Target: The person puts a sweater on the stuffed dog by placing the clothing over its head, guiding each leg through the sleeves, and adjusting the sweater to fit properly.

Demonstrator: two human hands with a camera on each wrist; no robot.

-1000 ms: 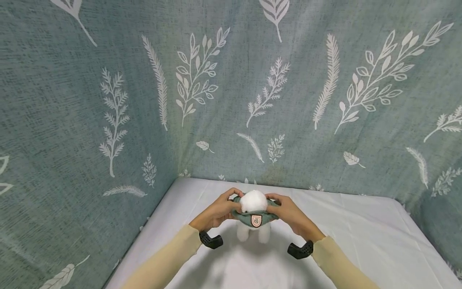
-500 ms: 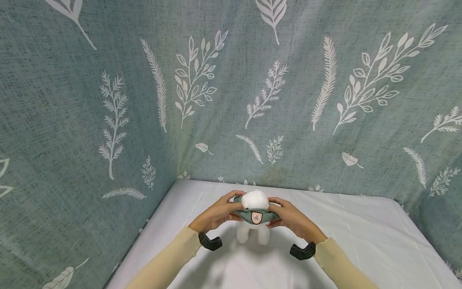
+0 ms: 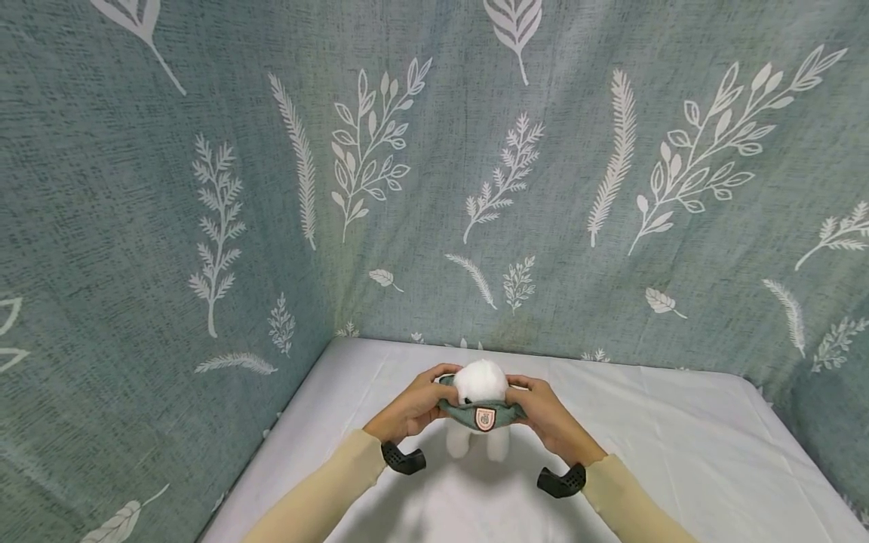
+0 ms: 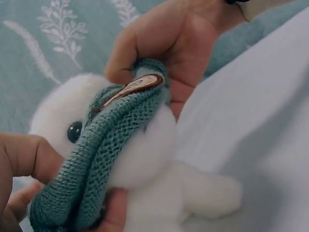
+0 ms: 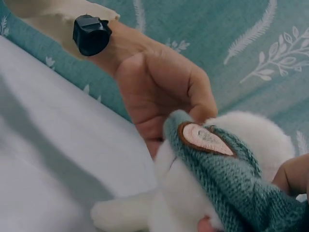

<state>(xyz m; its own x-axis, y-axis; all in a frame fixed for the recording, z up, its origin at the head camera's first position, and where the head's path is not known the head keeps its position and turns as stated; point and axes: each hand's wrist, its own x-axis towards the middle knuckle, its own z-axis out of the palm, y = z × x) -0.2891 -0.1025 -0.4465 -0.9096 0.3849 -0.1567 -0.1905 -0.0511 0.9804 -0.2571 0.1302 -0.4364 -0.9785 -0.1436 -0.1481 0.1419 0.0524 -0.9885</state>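
Note:
A white plush toy (image 3: 482, 381) with dark eyes stands on the white tabletop, its stubby legs toward me. Across its face, below the visible eye (image 4: 75, 131), lies a teal knitted garment (image 3: 468, 416) bearing a shield-shaped patch (image 3: 485, 418); I cannot tell its exact kind. My left hand (image 3: 416, 403) grips the garment at the left of the head, thumb on the near side. At the opposite side, my right hand (image 3: 548, 416) pinches the other end likewise. The wrist views show the knit bunched in folds (image 4: 101, 150). The toy's mouth area is partly covered.
White cloth (image 3: 665, 445) covers the tabletop around the toy. Teal leaf-print curtains (image 3: 434, 188) rise behind the table and along its left side (image 3: 122, 264). A black device (image 5: 91, 36) sits on each wrist.
Compared with half a second ago, the knitted garment sits slightly lower on the toy's face, and an eye shows above its edge. Both hands keep their hold and have shifted only a little.

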